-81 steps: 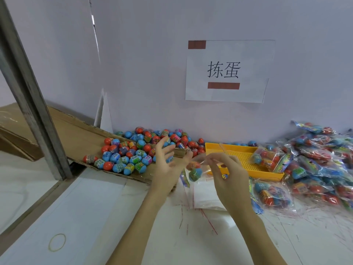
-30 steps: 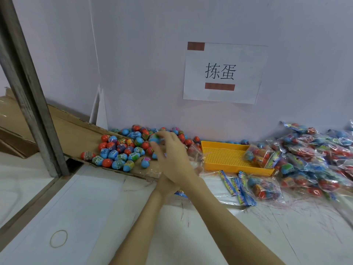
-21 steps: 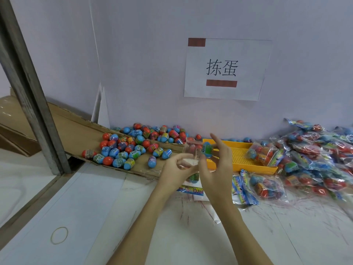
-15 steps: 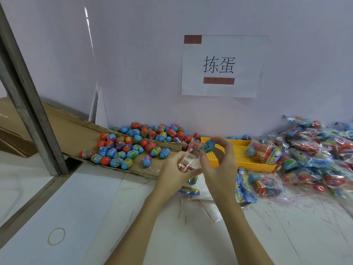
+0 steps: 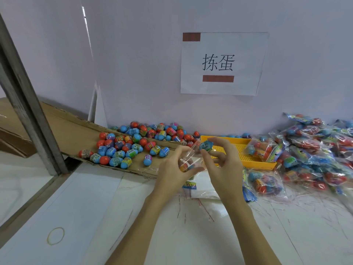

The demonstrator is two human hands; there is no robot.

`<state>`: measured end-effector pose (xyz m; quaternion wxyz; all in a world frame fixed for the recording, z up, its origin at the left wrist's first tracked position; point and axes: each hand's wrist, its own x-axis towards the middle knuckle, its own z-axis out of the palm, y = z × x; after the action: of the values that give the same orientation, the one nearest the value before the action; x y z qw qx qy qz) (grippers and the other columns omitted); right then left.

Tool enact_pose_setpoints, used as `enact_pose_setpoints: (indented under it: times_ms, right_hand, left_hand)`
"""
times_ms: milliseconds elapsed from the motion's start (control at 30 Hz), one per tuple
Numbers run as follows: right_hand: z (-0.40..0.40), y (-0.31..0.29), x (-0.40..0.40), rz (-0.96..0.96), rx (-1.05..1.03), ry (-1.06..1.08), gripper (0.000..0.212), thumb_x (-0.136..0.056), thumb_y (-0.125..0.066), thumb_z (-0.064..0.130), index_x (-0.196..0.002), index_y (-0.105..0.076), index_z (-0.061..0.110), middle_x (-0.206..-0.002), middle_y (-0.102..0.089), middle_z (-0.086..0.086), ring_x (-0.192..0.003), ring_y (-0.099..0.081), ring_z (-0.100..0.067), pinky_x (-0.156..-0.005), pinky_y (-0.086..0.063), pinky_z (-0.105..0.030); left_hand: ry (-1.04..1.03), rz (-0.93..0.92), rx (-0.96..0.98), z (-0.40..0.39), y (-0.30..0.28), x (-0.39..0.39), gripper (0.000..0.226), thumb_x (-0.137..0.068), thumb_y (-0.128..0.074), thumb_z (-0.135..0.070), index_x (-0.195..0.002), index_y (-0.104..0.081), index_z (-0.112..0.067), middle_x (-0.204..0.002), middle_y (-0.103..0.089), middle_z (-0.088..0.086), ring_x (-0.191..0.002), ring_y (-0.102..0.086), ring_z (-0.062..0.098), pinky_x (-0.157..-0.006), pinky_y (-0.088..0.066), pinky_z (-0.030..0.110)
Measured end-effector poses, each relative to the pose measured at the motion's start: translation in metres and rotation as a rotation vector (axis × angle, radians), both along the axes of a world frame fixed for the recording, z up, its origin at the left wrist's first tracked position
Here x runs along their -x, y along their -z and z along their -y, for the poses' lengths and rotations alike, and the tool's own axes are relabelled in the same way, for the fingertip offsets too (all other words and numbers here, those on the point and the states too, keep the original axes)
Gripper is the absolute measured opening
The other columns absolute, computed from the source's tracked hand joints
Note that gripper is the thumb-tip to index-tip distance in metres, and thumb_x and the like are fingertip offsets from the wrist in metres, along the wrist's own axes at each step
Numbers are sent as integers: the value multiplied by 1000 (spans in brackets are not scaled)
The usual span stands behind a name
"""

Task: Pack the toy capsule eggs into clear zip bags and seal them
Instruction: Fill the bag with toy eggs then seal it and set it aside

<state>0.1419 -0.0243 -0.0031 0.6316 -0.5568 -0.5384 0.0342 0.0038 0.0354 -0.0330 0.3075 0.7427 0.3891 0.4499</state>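
Mid-task: many filled bags (image 5: 313,150) were piled right, loose eggs (image 5: 131,144) remained; left hand (image 5: 172,169) gripped an open zip bag (image 5: 188,159), right hand (image 5: 221,163) fingers pinching a blue egg (image 5: 206,145) at its mouth.

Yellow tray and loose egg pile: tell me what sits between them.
In the head view, the clear bag and both hands, the right pinching a blue egg.

eggs (image 5: 133,146): glossy plastic, printed wrap bands
zip bag (image 5: 188,159): clear, shiny film
tray (image 5: 246,161): matt yellow perforated plastic
ramp (image 5: 63,131): rough brown cardboard
bench (image 5: 191,236): smooth white, scratched
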Motion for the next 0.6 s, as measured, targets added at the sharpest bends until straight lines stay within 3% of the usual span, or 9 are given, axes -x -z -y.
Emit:
enact_pose_setpoints:
  times_ms: [167, 267, 367, 467, 533, 600]
  right_hand:
    - [3, 1, 3, 86, 48, -51, 24, -93, -71, 12, -114, -71, 25, -106, -71, 11, -92, -67, -2, -68, -53, -12]
    - [5, 2, 3, 132, 95, -101, 23, -93, -72, 15, -112, -72, 28, -101, -71, 21, -95, -66, 1, -69, -50, -11]
    - [6, 2, 6, 202, 103, -111, 14, -97, -66, 28, -107, -76, 31, -97, -64, 35, -98, -59, 4, -70, -45, -9]
    - [7, 2, 10, 241, 117, -130, 24, -97, -60, 43, -107, -78, 31, -94, -60, 41, -104, -54, 4, -77, -43, -11]
    - [7, 4, 9, 259, 145, -151, 16, -97, -65, 35, -108, -76, 35, -95, -59, 43, -108, -52, 2, -82, -45, -17]
    - [6, 6, 8, 305, 173, -173, 21, -97, -67, 25, -110, -73, 40, -101, -58, 43, -112, -48, 2, -86, -43, -18]
  left_hand:
    - [6, -10, -16, -1, 0, 1, 64, -66, -73, -71, -122, -51, -47, -93, -69, -23, -85, -67, 2, -72, -60, 20]
    - [18, -44, -11, -2, 2, 0, 57, -76, -81, -55, -124, -54, -41, -85, -67, -26, -82, -67, -2, -67, -60, 20]
    - [44, -47, -40, -5, 6, -1, 45, -85, -80, -42, -123, -58, -34, -100, -72, -17, -93, -68, 2, -74, -60, 22]
    - [53, -32, -62, -2, 3, 0, 39, -85, -73, -49, -118, -58, -35, -96, -69, -21, -95, -66, 0, -75, -58, 25]
    - [68, -23, -57, -4, 4, 0, 30, -88, -74, -41, -112, -56, -38, -94, -69, -18, -92, -66, 2, -73, -57, 29]
    - [67, -28, -34, -4, 4, 1, 34, -90, -76, -28, -113, -55, -42, -100, -67, -19, -93, -66, 2, -74, -58, 30]
